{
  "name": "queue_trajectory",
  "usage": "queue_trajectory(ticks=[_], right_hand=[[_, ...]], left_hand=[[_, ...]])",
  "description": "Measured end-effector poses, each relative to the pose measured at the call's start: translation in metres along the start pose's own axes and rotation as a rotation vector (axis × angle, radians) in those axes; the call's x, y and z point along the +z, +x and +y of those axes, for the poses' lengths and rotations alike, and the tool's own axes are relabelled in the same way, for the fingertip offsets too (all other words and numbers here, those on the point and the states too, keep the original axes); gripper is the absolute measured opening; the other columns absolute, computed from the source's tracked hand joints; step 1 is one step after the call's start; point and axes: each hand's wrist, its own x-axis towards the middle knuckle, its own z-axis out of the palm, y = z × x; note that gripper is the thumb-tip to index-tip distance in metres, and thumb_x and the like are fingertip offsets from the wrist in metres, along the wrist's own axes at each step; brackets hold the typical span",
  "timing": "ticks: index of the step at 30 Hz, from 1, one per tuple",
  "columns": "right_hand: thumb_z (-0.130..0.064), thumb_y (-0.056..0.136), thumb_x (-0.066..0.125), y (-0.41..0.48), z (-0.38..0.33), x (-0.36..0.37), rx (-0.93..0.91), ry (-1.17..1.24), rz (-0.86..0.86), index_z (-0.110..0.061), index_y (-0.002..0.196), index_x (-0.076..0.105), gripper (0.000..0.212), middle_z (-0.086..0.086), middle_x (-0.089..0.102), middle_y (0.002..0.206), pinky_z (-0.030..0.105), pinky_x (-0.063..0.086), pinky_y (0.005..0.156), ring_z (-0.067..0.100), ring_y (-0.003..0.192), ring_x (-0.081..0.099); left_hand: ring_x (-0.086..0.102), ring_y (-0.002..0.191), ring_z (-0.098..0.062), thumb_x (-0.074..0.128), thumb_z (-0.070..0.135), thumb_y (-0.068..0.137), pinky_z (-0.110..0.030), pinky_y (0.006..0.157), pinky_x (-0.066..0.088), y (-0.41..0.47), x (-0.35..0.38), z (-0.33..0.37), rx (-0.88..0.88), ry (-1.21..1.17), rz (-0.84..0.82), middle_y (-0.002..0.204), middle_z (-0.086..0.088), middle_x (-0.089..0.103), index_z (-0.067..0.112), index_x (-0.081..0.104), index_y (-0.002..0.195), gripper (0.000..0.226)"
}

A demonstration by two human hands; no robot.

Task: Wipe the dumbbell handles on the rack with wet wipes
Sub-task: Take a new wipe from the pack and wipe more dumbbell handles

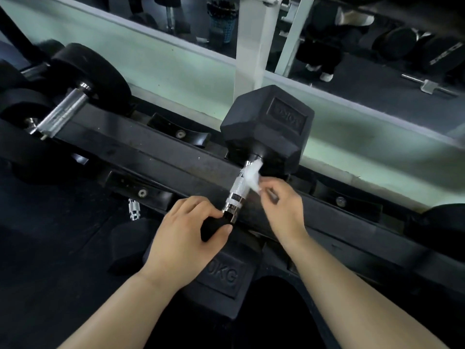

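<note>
On the black rack (156, 157), a dumbbell (266, 127) lay across the rails, and the left hand (181, 238) curled its fingers (201, 204) round the near end of the chrome handle (237, 188). The right hand (284, 205), reaching in from the right, pinched a white wipe (253, 173) draped against the handle's far end, just beside the far weight.

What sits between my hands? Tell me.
In the head view, only the bare chrome handle lies between the left hand and the right hand, which pinches the wipe.

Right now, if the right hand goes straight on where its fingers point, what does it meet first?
Probably the dumbbell's chrome handle, beside the wet wipe the right hand pinches.
</note>
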Motion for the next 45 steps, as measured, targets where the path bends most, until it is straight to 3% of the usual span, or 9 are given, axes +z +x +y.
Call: queue_trajectory(ticks=[7,14,18,22,28,33,36,40,45], right_hand=[[-0.007,0.087,0.051,-0.007,-0.011,0.01,0.499,0.378,-0.16,-0.022,0.083,0.05,0.015,-0.014,0.055,0.079,0.007,0.041,0.071,-0.002,0.076,0.053],[-0.021,0.093,0.049,0.02,-0.018,0.016,0.821,0.75,-0.052,-0.012,0.077,0.051,0.018,0.031,0.059,0.105,0.047,0.045,0.092,0.031,0.089,0.059],[-0.012,0.092,0.05,0.0,-0.013,0.02,0.788,0.876,-0.101,-0.01,0.092,0.05,0.003,0.018,0.06,0.092,0.031,0.052,0.065,0.02,0.072,0.061],[-0.008,0.091,0.051,-0.007,-0.01,0.014,0.802,0.801,-0.301,-0.002,0.101,0.056,0.013,0.009,0.063,0.083,0.024,0.052,0.066,0.014,0.065,0.063],[-0.008,0.094,0.043,0.033,-0.017,0.013,0.801,1.021,-0.045,-0.005,0.079,0.053,0.018,0.011,0.067,0.079,0.028,0.052,0.066,0.017,0.063,0.064],[-0.007,0.093,0.045,-0.007,-0.018,0.013,0.897,0.847,-0.33,-0.005,0.083,0.057,0.016,0.011,0.062,0.082,0.022,0.05,0.056,0.013,0.058,0.058],[-0.002,0.092,0.044,-0.004,-0.015,0.003,0.752,0.542,-0.227,-0.01,0.086,0.058,0.018,0.005,0.058,0.088,0.021,0.043,0.063,0.013,0.073,0.053],[-0.006,0.093,0.044,0.014,-0.024,-0.009,0.076,0.165,-0.031,-0.011,0.124,0.047,0.032,-0.013,0.054,0.106,-0.002,0.036,0.078,-0.002,0.091,0.052],[-0.013,0.083,0.046,0.029,-0.008,0.009,-0.452,-0.319,-0.12,-0.006,0.094,0.069,0.026,0.011,0.064,0.112,0.032,0.032,0.104,0.022,0.113,0.052]], left_hand=[[0.035,0.088,0.008,0.047,0.049,0.072,-0.01,0.074,0.03,-0.001,0.001,0.0,-0.01,-0.014,0.017,0.091,0.016,0.052,0.019,0.066,0.082,0.037],[0.035,0.085,0.007,0.047,0.047,0.071,-0.01,0.072,0.031,0.001,0.0,0.003,-0.018,-0.014,0.007,0.087,0.02,0.051,0.02,0.065,0.081,0.034],[0.036,0.085,0.006,0.047,0.047,0.072,-0.01,0.071,0.031,0.001,0.0,0.003,-0.015,-0.001,0.002,0.089,0.015,0.054,0.02,0.065,0.082,0.034],[0.04,0.085,0.003,0.047,0.047,0.072,-0.01,0.072,0.031,0.001,-0.001,0.004,-0.012,0.017,0.004,0.087,0.018,0.052,0.02,0.065,0.081,0.033],[0.04,0.089,0.008,0.045,0.05,0.071,-0.01,0.072,0.032,0.0,-0.001,0.003,-0.045,-0.022,-0.027,0.091,0.021,0.054,0.022,0.065,0.083,0.036],[0.037,0.096,0.021,0.045,0.053,0.069,0.001,0.084,0.029,0.002,0.0,0.001,-0.075,-0.066,-0.056,0.091,0.021,0.054,0.023,0.064,0.083,0.038],[0.039,0.092,0.014,0.045,0.053,0.069,0.006,0.086,0.022,0.001,-0.001,0.002,-0.086,-0.064,-0.061,0.089,0.019,0.054,0.023,0.064,0.083,0.038],[0.042,0.093,0.01,0.045,0.053,0.069,0.007,0.085,0.022,0.0,-0.002,0.003,-0.097,-0.065,-0.058,0.088,0.021,0.054,0.027,0.064,0.083,0.035],[0.04,0.095,0.014,0.045,0.053,0.069,0.005,0.084,0.025,0.0,-0.003,0.002,-0.106,-0.088,-0.053,0.089,0.022,0.054,0.027,0.066,0.084,0.037]])
